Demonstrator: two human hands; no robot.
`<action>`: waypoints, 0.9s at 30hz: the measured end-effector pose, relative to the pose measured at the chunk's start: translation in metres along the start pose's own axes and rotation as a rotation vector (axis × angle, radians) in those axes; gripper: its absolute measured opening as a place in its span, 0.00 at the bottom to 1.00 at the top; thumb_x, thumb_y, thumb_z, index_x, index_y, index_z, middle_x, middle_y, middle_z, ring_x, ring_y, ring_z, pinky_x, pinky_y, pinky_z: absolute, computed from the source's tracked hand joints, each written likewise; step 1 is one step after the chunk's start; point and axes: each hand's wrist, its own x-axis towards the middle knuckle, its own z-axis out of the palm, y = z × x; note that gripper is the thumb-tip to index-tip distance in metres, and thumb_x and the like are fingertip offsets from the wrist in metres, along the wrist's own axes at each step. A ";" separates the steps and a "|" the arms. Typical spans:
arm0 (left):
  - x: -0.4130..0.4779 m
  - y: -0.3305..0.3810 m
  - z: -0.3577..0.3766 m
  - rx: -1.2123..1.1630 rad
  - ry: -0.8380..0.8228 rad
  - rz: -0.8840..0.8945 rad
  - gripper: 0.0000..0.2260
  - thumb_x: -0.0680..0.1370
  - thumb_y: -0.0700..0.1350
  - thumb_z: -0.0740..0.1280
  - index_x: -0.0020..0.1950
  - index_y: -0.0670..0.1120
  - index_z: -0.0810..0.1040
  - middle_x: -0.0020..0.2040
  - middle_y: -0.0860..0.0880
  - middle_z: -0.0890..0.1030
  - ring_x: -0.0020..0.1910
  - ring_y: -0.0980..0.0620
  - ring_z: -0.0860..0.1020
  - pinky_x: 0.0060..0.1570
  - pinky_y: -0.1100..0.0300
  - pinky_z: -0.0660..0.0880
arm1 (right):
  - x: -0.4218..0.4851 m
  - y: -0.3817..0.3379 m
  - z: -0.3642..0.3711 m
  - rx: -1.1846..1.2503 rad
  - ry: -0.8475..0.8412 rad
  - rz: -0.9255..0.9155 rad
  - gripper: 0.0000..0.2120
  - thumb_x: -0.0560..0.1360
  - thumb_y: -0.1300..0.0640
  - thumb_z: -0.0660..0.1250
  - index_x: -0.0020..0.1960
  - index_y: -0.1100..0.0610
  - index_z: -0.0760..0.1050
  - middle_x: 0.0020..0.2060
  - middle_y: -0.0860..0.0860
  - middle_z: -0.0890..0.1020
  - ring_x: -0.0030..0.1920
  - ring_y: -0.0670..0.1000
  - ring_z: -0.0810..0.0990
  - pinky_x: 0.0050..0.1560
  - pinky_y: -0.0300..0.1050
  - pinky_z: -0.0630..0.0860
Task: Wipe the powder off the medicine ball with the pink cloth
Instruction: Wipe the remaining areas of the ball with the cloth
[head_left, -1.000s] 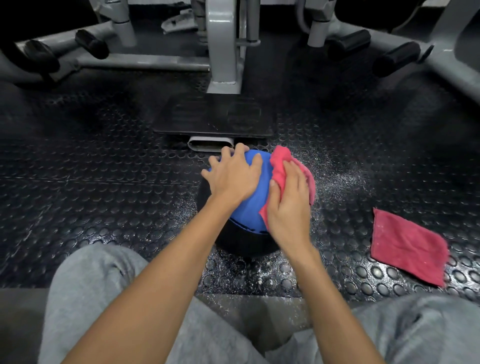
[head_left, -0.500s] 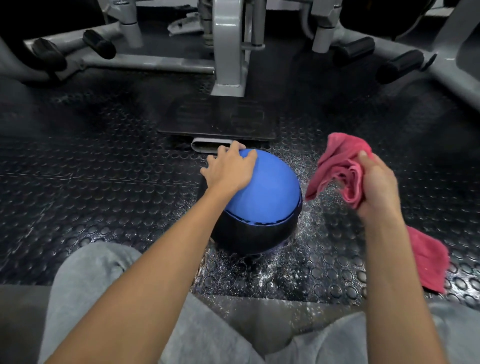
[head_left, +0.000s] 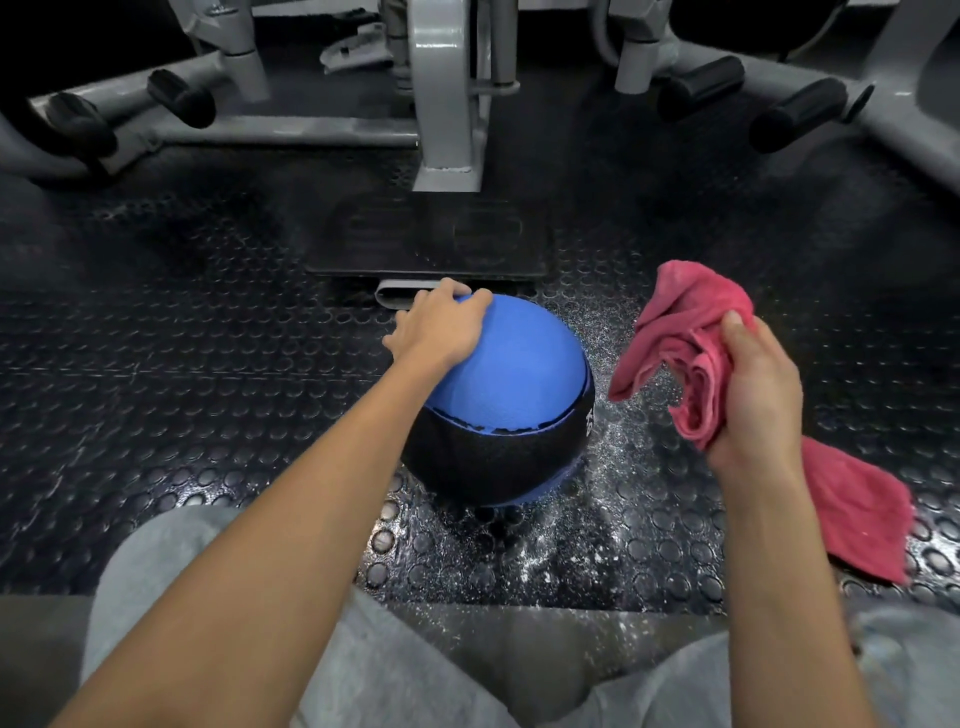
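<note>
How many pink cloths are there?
2. One pink cloth is bunched in the right hand, off to the right of the medicine ball. The second cloth lies on the floor, partly hidden behind that forearm.

The ball (head_left: 509, 384) sits on the floor (head_left: 156, 389) at the middle, just ahead of the person's knees. The left hand (head_left: 441, 327) rests on its far left top. Right of the ball and apart from it, the right hand (head_left: 753, 384) holds a bunched cloth (head_left: 680, 332) above the floor. A second cloth (head_left: 857, 509) lies on the floor farther right and nearer, partly behind the right forearm. Powder (head_left: 613, 499) lies scattered on the floor at the ball's right and near sides. Behind the ball lies a plate (head_left: 431, 239), and behind that stands a machine post (head_left: 447, 104).
</note>
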 end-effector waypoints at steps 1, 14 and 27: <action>0.004 -0.003 -0.002 -0.026 0.001 0.000 0.10 0.76 0.59 0.57 0.50 0.57 0.73 0.62 0.51 0.73 0.63 0.42 0.69 0.63 0.46 0.64 | -0.001 0.002 -0.001 -0.014 -0.008 0.000 0.07 0.79 0.57 0.58 0.48 0.54 0.75 0.35 0.47 0.78 0.31 0.42 0.76 0.35 0.34 0.75; 0.034 -0.113 -0.047 -0.215 -0.109 0.041 0.18 0.72 0.57 0.58 0.51 0.51 0.82 0.55 0.51 0.81 0.57 0.50 0.77 0.62 0.48 0.70 | -0.022 0.026 0.023 -0.080 -0.305 -0.097 0.08 0.78 0.57 0.59 0.49 0.49 0.76 0.31 0.44 0.79 0.23 0.42 0.72 0.24 0.34 0.71; -0.039 -0.100 -0.039 -0.115 0.159 0.451 0.28 0.67 0.66 0.60 0.64 0.58 0.74 0.67 0.60 0.70 0.67 0.58 0.67 0.69 0.58 0.61 | 0.012 0.097 0.109 -0.477 -0.499 -0.120 0.17 0.75 0.43 0.62 0.60 0.48 0.75 0.55 0.48 0.78 0.57 0.48 0.76 0.61 0.49 0.71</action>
